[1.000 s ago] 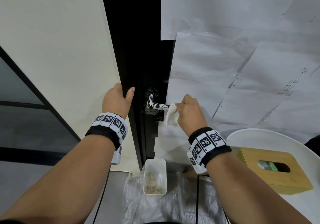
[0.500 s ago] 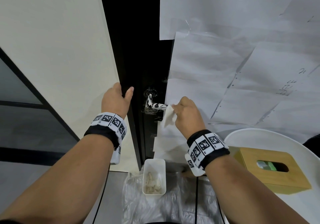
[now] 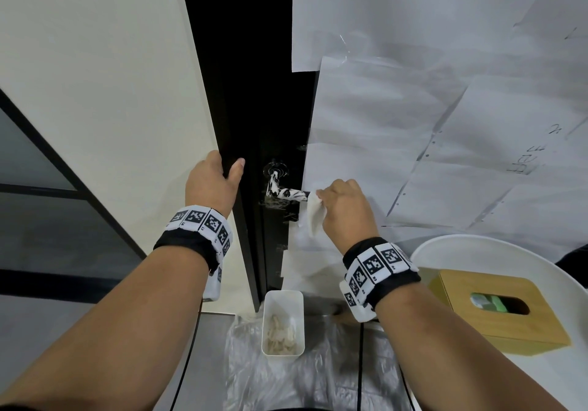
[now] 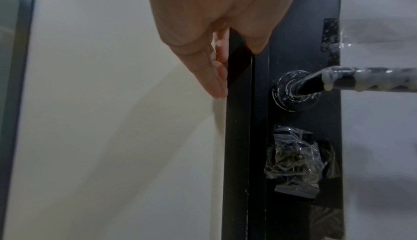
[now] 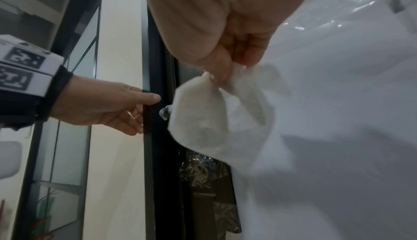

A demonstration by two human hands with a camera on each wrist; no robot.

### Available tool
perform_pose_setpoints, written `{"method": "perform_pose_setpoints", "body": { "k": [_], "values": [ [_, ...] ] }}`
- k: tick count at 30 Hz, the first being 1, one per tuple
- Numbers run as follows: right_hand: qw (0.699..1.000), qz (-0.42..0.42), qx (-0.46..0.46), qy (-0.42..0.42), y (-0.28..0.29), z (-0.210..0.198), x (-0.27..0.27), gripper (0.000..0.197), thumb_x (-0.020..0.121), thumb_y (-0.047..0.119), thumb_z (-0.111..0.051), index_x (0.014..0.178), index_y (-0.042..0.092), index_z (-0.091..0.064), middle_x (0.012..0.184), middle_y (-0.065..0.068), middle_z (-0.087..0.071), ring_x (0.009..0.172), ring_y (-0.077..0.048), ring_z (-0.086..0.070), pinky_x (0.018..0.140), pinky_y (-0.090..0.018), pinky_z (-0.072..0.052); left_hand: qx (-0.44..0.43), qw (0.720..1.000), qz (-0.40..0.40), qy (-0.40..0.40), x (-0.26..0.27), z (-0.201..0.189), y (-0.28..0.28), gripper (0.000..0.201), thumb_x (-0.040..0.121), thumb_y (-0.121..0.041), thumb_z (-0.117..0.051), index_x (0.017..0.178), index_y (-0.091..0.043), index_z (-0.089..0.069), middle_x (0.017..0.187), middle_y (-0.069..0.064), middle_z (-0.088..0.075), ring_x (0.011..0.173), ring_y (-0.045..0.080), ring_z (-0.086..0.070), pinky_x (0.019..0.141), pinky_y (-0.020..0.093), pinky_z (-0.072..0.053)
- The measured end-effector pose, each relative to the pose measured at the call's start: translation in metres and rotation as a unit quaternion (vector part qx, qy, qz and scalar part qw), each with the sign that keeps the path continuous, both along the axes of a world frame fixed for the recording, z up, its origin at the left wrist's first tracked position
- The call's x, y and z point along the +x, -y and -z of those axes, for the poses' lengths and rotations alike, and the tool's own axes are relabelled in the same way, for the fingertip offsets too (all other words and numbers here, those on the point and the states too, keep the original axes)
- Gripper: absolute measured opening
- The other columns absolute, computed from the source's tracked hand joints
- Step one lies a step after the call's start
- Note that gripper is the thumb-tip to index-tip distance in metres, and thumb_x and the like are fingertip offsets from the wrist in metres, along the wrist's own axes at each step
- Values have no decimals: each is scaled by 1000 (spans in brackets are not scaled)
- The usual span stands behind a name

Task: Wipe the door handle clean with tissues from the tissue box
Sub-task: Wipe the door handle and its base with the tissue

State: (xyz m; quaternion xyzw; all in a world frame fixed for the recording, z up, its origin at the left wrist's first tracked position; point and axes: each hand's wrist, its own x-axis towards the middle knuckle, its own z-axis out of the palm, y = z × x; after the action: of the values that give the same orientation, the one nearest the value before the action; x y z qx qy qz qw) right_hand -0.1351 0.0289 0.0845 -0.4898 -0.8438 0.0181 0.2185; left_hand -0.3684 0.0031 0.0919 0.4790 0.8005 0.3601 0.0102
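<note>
The black lever door handle (image 3: pixel 284 192) is smeared with white residue and sticks out to the right from its round base (image 4: pixel 293 90). My right hand (image 3: pixel 345 210) pinches a crumpled white tissue (image 3: pixel 313 216) at the free tip of the handle. In the right wrist view the tissue (image 5: pixel 203 119) hangs from my fingertips and hides most of the lever. My left hand (image 3: pixel 213 184) grips the black door edge (image 4: pixel 239 119) left of the handle, thumb in front and fingers behind. A wooden tissue box (image 3: pixel 496 312) sits at the lower right.
The box rests on a round white table (image 3: pixel 461 245). A white bin (image 3: pixel 282 302) of used tissues stands on a plastic sheet (image 3: pixel 286 378) on the floor below the handle. White paper sheets (image 3: pixel 413 124) cover the door. Crinkled plastic (image 4: pixel 293 160) wraps the lock under the handle.
My right hand has shifted slightly at the handle's tip, bringing the tissue up against its end. My left hand has stayed on the door edge.
</note>
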Motion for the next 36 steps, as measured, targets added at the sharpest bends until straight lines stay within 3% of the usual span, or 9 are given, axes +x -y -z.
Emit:
{"method": "perform_pose_setpoints", "body": {
  "k": [3, 7, 13, 17, 21, 27, 29, 32, 36],
  "values": [
    [998, 36, 38, -38, 1, -5, 10, 31, 66, -14, -55, 83, 6, -72, 70, -7, -60, 73, -28, -50, 59, -33, -45, 6, 1000, 4, 3, -1, 0, 0, 43, 93, -48, -50, 76, -9, -42, 66, 6, -50, 61, 24, -46, 56, 33, -31],
    [992, 98, 6, -74, -8, -5, 17, 29, 75, -13, -49, 88, 2, -70, 80, -13, -56, 81, -29, -48, 63, -30, -35, 7, 1000, 0, 3, -1, 2, -1, 43, 92, -48, -50, 77, -9, -42, 67, 6, -50, 61, 23, -46, 56, 31, -30],
    [991, 49, -74, -96, -11, 15, 5, 31, 77, -13, -45, 92, 1, -69, 89, -19, -52, 83, -33, -50, 70, -32, -40, 8, 1000, -2, 2, -1, 3, -1, 43, 92, -49, -49, 77, -9, -42, 67, 6, -50, 60, 23, -45, 51, 30, -26],
    [982, 89, -139, -96, -16, 11, 10, 21, 86, -4, -42, 85, 3, -62, 82, -11, -45, 70, -29, -46, 55, -24, -24, 5, 1000, 1, 1, -1, 1, -1, 43, 93, -48, -49, 77, -8, -42, 67, 7, -50, 61, 24, -45, 55, 32, -29],
    [970, 92, -195, -112, -12, 5, 11, 29, 98, 12, -36, 101, -3, -60, 95, -21, -62, 90, -35, -57, 74, -34, -41, 10, 1000, 3, 3, -1, 3, -1, 43, 93, -48, -50, 77, -8, -41, 68, 7, -49, 62, 26, -46, 56, 34, -31],
    [946, 121, -285, -98, -10, -3, 9, 28, 98, 8, -33, 102, -7, -57, 106, -23, -61, 101, -35, -55, 79, -31, -37, 7, 1000, 0, 3, 0, 3, -1, 43, 93, -48, -49, 77, -9, -41, 68, 8, -50, 62, 26, -46, 56, 33, -31],
    [936, 131, -307, -109, -8, -2, 12, 26, 97, 6, -35, 98, -3, -59, 99, -20, -59, 95, -32, -55, 80, -35, -41, 7, 1000, 0, 3, 0, 3, -2, 43, 93, -48, -49, 77, -9, -41, 68, 7, -50, 62, 26, -47, 56, 34, -32],
    [925, 151, -298, -183, -6, 6, 11, 27, 97, 14, -37, 76, 6, -51, 81, -13, -56, 81, -32, -56, 72, -35, -44, 8, 1000, -1, 2, -1, 3, -2, 44, 92, -49, -49, 77, -8, -41, 69, 9, -51, 63, 27, -47, 57, 34, -33],
    [850, 153, -379, -332, 1, 6, 6, 26, 95, 14, -45, 71, 8, -51, 67, -10, -60, 67, -29, -66, 78, -46, -58, 8, 1000, -1, 5, -1, 4, -1, 44, 92, -49, -49, 79, -7, -42, 70, 10, -52, 63, 27, -48, 56, 35, -33]
  ]
}}
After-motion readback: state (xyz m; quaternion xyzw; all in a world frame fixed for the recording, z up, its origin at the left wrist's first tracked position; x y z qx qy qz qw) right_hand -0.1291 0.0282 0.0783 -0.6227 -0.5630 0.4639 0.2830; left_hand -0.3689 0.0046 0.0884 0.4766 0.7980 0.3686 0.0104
